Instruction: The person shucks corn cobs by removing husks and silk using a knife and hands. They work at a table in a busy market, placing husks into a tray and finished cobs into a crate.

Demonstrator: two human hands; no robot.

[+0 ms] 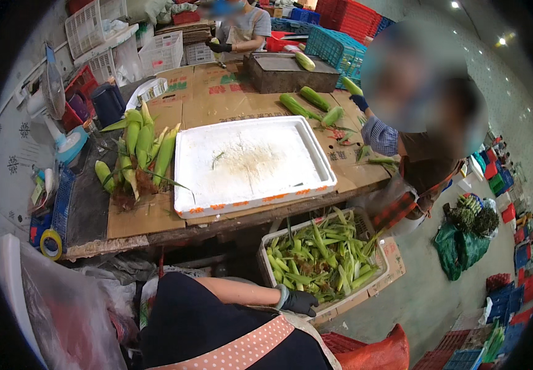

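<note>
Nearest us, our black-gloved left hand (300, 302) lay at the near side of a pale crate (265, 260), whether gripping we couldn't tell; our right was out of sight. Below the table edge (260, 214), the crate brimmed with glossy green husks (328, 246), flecked with brown silk. Beyond stood a smudged white foam tray (217, 191).

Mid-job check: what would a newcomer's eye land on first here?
First, the shallow white rectangular foam tray on the cardboard-covered table. Left of it lies a cluster of green-husked corn cobs. Below the table's near edge sits a pale plastic crate heaped with green corn husks, the wearer's dark-gloved hand at its near rim.
</note>
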